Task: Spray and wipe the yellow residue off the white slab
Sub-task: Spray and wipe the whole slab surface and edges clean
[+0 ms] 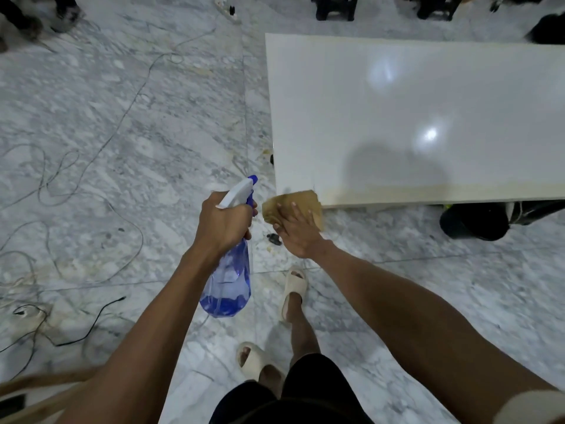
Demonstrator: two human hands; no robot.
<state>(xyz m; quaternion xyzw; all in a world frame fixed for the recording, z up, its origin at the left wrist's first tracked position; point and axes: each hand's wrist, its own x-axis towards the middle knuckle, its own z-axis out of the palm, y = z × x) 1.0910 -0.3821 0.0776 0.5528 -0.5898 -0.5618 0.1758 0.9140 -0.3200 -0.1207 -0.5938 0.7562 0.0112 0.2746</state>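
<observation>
A marble floor [122, 117] is filling most of the view, with thin cables [91, 154] trailing across its left side. The white slab [428, 111] is lying raised above the floor at upper right, glossy and throwing back two light spots. Yellow residue [443, 189] is running as a pale band along the near edge of the slab, and a fainter line is showing along the far edge.

The spray bottle [227, 280] is hanging in the left hand [224, 223], fingers clamped around its neck below the trigger, nozzle pointing up toward the slab's near left corner. It looks only partly filled with blue liquid. The right hand [298, 229] is pressing a tan cloth [293, 206] against that corner, fingers straight and spread flat on top of it. The person's feet in pale slippers [293, 293] are standing just below on the floor.

Wiping seems to be starting at the corner, with most of the band to the right untouched. The cloth is overhanging the edge, so it could slip off the slab under a hard push. Spraying from here could wet the right hand or the floor, and a wet marble floor with loose cables nearby could cause a slip or trip.
</observation>
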